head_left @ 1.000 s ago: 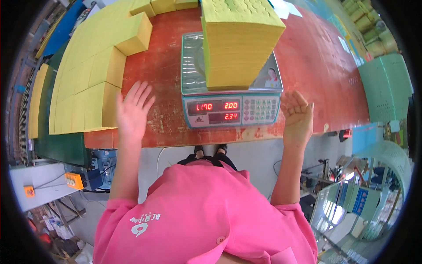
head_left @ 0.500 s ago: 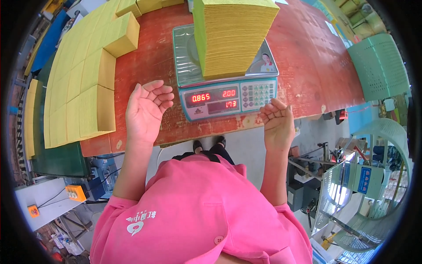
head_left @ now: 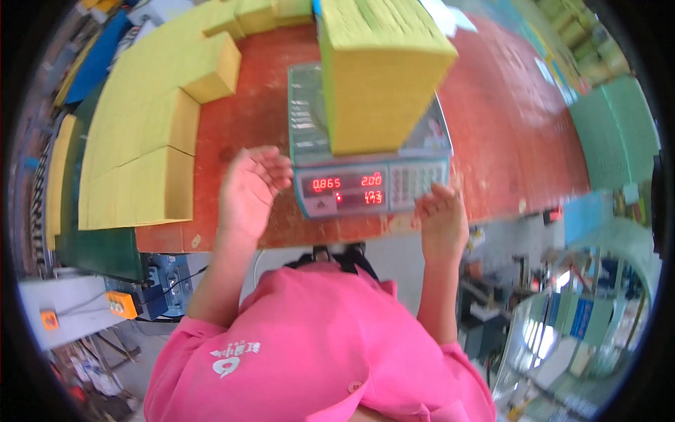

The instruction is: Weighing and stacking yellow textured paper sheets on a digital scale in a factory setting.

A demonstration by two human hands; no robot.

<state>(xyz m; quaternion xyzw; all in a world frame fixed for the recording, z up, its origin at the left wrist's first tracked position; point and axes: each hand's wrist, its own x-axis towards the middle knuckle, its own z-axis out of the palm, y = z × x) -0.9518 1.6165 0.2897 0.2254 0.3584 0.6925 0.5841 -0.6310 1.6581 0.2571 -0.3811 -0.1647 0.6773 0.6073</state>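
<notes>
A tall stack of yellow paper sheets [head_left: 383,98] stands on the metal pan of a digital weighing scale [head_left: 304,184], whose red display is lit. My left hand [head_left: 254,184] hovers at the scale's left front corner, palm turned up, fingers loosely curled and apart, holding nothing. By the keypad at the right front corner is my right hand [head_left: 444,219], also empty, its fingers half bent. Neither hand touches the stack. Motion blurs the picture a little.
The scale sits on a worn red table [head_left: 510,141]. Rows of yellow paper blocks [head_left: 140,151] fill its left side. A green perforated chair back [head_left: 613,130] stands past the right edge, with machine parts below it. An orange socket box [head_left: 121,304] lies at lower left.
The view has tilted, so the table, scale and stack appear lower, with more of the stack's top showing. My left hand has shifted slightly right toward the scale; both hands remain empty.
</notes>
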